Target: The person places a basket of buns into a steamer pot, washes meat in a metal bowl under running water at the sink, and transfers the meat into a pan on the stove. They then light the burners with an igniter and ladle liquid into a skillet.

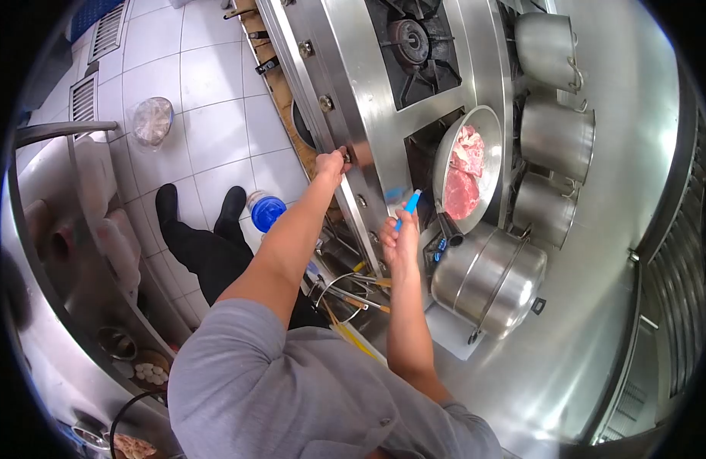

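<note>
My left hand [332,165] is closed on a control knob [347,155] at the stove's front panel. A blue lighter [408,209] is gripped in my right hand [399,233], its tip pointing toward the burner area under the pan. The metal pan [488,180] rests tilted on the stove [353,57], with pieces of raw red meat [461,193] inside. Its dark handle [449,230] points down toward the large pot, just right of my right hand. Blue flame [440,249] shows below the handle.
A large steel pot [486,279] stands beside the pan. Three steel pots [558,138] line the back. Another burner [408,42] is above. On the tiled floor [211,73] are a plastic-wrapped item [150,122] and a blue-lidded container [267,213]. Utensils [349,294] stand below my hands.
</note>
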Action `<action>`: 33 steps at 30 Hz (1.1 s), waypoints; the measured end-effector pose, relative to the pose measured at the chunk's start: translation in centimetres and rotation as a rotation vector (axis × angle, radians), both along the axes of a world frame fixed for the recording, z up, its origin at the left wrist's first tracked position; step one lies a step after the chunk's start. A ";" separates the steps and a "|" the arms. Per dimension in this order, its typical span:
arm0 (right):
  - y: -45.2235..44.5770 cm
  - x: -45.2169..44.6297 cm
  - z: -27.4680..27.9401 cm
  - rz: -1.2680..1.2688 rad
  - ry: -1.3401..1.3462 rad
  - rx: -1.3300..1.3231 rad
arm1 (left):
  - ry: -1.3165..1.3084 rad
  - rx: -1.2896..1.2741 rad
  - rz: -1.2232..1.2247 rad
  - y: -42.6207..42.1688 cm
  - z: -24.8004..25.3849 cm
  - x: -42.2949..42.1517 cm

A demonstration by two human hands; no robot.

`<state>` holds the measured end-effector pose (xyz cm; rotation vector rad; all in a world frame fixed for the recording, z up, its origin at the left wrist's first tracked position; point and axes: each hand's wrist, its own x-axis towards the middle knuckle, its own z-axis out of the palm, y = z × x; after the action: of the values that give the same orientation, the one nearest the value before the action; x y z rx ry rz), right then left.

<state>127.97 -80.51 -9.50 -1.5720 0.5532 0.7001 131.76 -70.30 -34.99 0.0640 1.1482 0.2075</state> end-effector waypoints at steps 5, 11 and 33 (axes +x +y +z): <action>0.2 0.1 -0.7 -0.017 -0.007 -0.005 | 0.033 -0.143 -0.002 0.9 -0.2 0.2; -0.6 0.4 -1.2 0.016 -0.010 0.041 | 0.123 -0.174 0.018 1.5 0.9 0.6; -2.1 0.7 0.3 0.083 0.069 0.027 | 0.298 0.953 -1.146 3.4 3.3 -0.5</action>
<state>128.64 -82.63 -9.23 -1.5573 0.5301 0.8237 131.23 -66.94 -31.66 1.5891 1.0513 -0.3106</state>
